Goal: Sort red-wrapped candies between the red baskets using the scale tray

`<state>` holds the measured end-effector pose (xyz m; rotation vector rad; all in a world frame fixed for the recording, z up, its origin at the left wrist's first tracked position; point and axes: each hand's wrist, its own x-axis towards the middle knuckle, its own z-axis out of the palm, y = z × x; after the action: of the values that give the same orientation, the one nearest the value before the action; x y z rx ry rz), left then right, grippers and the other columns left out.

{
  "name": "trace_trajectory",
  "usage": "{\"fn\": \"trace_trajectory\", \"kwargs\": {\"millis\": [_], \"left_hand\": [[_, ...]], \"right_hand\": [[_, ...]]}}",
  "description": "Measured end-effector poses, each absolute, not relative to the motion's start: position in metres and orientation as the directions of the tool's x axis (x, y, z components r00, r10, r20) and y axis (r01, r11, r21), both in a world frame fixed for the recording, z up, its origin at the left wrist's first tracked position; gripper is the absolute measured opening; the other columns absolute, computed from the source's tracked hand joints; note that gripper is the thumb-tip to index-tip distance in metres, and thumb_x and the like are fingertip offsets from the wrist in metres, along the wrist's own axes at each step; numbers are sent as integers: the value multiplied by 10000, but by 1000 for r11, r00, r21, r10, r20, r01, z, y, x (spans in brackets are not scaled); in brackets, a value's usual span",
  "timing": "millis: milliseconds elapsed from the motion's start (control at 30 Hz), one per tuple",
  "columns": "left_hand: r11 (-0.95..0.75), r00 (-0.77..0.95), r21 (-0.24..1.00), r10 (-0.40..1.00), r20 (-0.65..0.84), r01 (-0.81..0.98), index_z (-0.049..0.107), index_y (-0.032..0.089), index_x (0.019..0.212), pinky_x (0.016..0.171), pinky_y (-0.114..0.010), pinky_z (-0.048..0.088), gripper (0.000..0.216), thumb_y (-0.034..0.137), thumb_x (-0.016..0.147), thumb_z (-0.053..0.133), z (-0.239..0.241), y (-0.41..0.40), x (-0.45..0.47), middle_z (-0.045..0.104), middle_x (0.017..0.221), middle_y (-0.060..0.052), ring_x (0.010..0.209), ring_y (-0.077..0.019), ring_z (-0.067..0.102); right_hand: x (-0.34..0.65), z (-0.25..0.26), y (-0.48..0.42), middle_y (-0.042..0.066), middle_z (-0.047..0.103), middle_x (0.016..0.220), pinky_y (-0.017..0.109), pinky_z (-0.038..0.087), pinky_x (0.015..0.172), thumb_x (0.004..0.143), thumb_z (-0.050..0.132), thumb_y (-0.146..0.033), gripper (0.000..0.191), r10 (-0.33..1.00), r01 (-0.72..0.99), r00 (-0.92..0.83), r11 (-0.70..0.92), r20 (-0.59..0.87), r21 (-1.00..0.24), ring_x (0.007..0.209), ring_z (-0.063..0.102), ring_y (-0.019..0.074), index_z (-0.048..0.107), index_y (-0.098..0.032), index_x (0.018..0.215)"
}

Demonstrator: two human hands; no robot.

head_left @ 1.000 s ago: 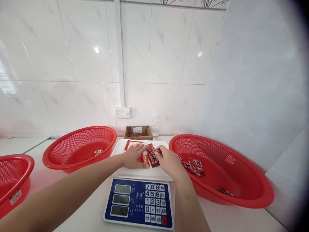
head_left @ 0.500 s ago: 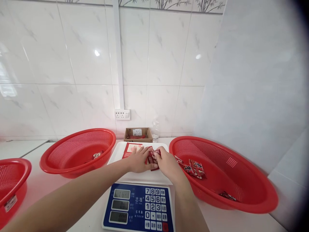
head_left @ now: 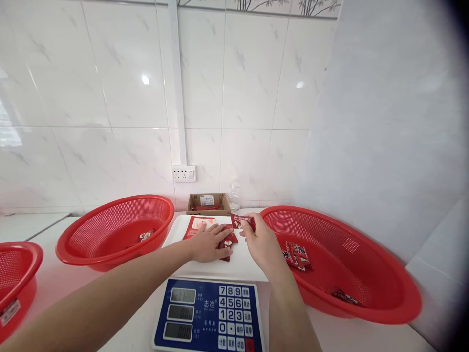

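A person's right hand grasped a small dark-red packet between thumb and fingers at the far right corner of a white scale tray, near the rim of a red plastic basket. The left hand lay palm down on the tray, its fingers spread and clasping nothing, resting over red packets that showed past the fingertips. A red-and-cream pouch lay flat just behind that hand, partly covered by it. Below the tray, the scale's blue panel faced the person with three displays and a keypad. Printed packets lay in the basket at right, with a darker packet well apart from them. At left on the white counter stood a second red basket with a small packet inside, and part of a third basket. A cardboard box and a clear plastic bottle stood side by side behind the scale, near the tiled wall
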<state>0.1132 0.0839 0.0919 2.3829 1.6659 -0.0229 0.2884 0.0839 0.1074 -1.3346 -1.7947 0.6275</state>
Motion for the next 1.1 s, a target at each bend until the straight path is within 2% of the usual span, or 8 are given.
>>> {"fn": "trace_trajectory", "kwargs": {"millis": [100,200,300,433,633,800,933,1100], "left_hand": [[-336,371,192,909,-191,922,133,294,1524,1146,-594,44,780,597,861,409,100,86,106,124,1612,-63,1473,-302,24],[-319,358,195,908,-216,927,72,237,1535,1144,-595,94,908,587,813,498,107,88,106,62,1614,-109,1466,-330,-12],[-314,343,174,922,-180,934,122,176,1531,1137,-615,81,857,631,855,389,108,86,117,104,1608,-137,1463,-347,-29],[-344,356,114,928,-112,932,250,185,1506,1148,-558,-78,673,537,933,268,97,82,132,160,1605,-105,1471,-300,-32],[-147,154,91,985,-74,985,213,152,1515,1132,-626,4,672,506,949,133,80,81,143,155,1600,-135,1464,-347,41],[-3,12,114,997,-74,993,227,155,1508,1143,-589,20,666,477,927,192,76,82,147,140,1598,-161,1466,-327,39],[100,-90,125,992,-86,987,157,181,1525,1134,-596,57,795,639,876,173,81,92,136,150,1592,-183,1462,-351,44],[193,-180,102,975,-129,976,220,169,1509,1059,-695,121,994,817,763,112,85,109,124,260,1538,-261,1423,-454,163]], "right_hand": [[289,107,84,56,695,901,297,479,654,933,395,-362,224,938,509,-140,342,316,-790,831,689,226,553,-244,1040],[289,106,84,50,694,883,307,492,659,931,399,-368,224,926,464,-161,378,343,-801,817,690,224,557,-247,1034],[289,104,84,47,697,870,315,503,654,922,414,-370,227,915,430,-162,402,369,-808,791,689,223,569,-245,1032],[290,104,84,55,701,860,326,513,655,913,425,-368,231,906,418,-156,422,394,-804,784,687,230,580,-245,1032],[289,105,83,58,704,888,343,528,676,907,426,-384,233,909,409,-161,416,385,-812,811,686,238,578,-246,1018],[289,105,83,55,704,902,344,532,689,894,448,-380,215,909,387,-172,416,379,-823,814,689,231,575,-245,1005],[290,107,81,49,701,932,357,530,721,901,432,-395,212,915,383,-183,403,360,-831,851,688,236,551,-254,1005],[289,109,80,41,700,973,362,524,740,902,418,-401,202,923,384,-205,381,324,-841,883,685,241,537,-268,996]]}}
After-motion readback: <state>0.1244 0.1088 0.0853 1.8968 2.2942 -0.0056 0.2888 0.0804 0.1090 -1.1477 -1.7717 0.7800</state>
